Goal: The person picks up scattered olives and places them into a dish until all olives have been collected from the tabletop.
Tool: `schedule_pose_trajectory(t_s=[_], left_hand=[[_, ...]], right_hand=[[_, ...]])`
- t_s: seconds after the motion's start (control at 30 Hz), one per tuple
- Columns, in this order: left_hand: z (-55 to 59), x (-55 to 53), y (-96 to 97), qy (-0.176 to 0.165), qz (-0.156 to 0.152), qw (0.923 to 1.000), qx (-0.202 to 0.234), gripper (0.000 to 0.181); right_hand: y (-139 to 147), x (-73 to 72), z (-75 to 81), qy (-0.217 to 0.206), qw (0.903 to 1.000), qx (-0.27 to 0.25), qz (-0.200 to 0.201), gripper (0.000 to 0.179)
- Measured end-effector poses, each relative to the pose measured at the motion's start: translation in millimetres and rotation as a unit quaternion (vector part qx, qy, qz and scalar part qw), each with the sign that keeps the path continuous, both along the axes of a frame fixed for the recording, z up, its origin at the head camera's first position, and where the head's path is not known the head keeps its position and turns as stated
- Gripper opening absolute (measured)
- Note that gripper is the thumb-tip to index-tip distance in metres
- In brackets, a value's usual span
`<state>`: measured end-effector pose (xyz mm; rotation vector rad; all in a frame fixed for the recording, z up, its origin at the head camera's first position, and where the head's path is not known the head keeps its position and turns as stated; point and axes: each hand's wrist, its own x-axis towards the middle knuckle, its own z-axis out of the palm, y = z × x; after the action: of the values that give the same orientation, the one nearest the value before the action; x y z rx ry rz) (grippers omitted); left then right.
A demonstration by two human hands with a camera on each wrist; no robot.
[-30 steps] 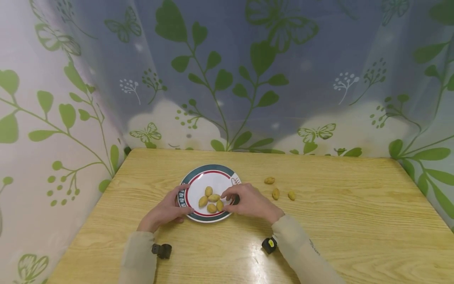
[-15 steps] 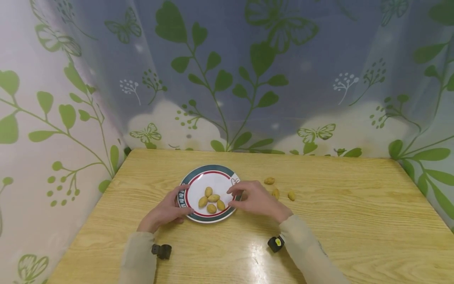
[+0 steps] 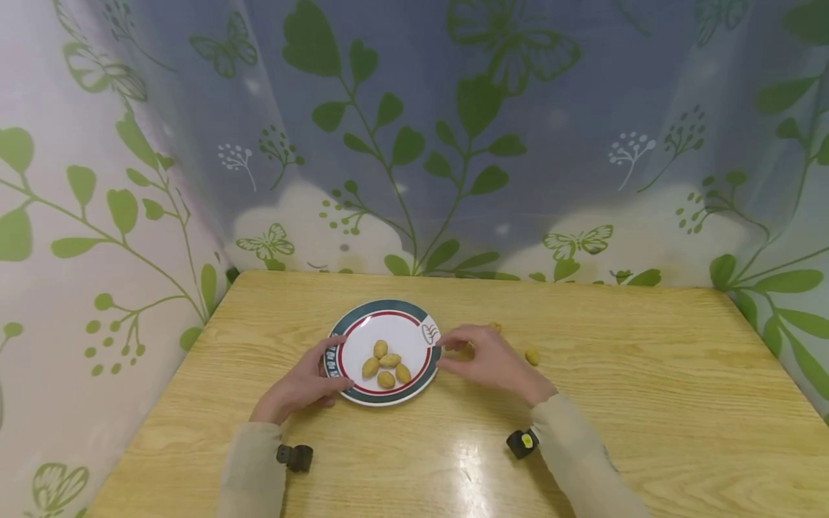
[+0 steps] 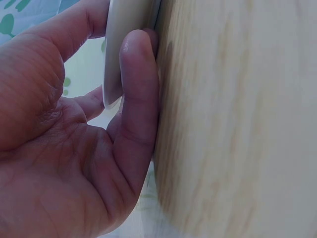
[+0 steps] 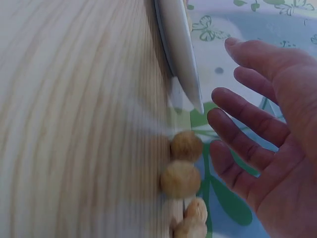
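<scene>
A round white plate (image 3: 388,327) with a dark green rim and a red ring lies on the table. On it sits a small cluster of yellow-brown oval pieces (image 3: 389,360), nut- or fruit-like. My left hand (image 3: 301,385) grips the plate's left rim, thumb on top and fingers reaching under the edge (image 4: 115,59). By the right rim, my right hand (image 3: 492,363) hovers with fingers spread and nothing held, apart from the plate in the right wrist view. More oval pieces (image 5: 181,178) lie beyond that hand, which partly hides them in the head view.
The wooden table (image 3: 648,374) reaches back to a curtain (image 3: 583,180) printed with leaves and butterflies. One loose piece (image 3: 532,356) lies right of the right hand. Both wrists carry a small black camera (image 3: 522,443).
My right hand has withdrawn rightward from over the plate's pieces to past its right rim, now covering some loose pieces. My left hand keeps its grip on the plate.
</scene>
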<state>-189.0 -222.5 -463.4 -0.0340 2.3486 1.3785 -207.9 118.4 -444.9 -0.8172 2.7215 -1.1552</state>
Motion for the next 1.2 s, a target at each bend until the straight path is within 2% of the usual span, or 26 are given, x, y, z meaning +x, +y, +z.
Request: schedule_pose_trajectory(t_s=[0.2,0.37,0.53,1.07,1.2], left_hand=[[0.4,0.6,-0.3,0.001,0.001,1.0000,-0.007,0.084],[0.9,1.7,-0.2,0.002,0.001,1.0000,-0.009,0.085],[2.0,2.7,0.4,0.002,0.003,0.9999,-0.010,0.084],[3.1,1.8,3.0,-0.001,0.009,0.9999,-0.013,0.084],[2.2,1.7,2.9,-0.004,0.011,0.9998,-0.016,0.084]], right_hand=[[14,-2.7,-6.2,0.020,0.9995,-0.023,-0.012,0.031],[25,-3.8,-6.9,0.016,0.9993,-0.031,-0.013,0.033],[33,-5.1,-5.3,0.000,0.9997,-0.007,-0.023,0.036],[39,-14.0,-5.9,0.021,0.9985,0.049,-0.017,0.039],[39,-15.6,-7.6,0.013,0.9978,0.063,-0.015,0.039]])
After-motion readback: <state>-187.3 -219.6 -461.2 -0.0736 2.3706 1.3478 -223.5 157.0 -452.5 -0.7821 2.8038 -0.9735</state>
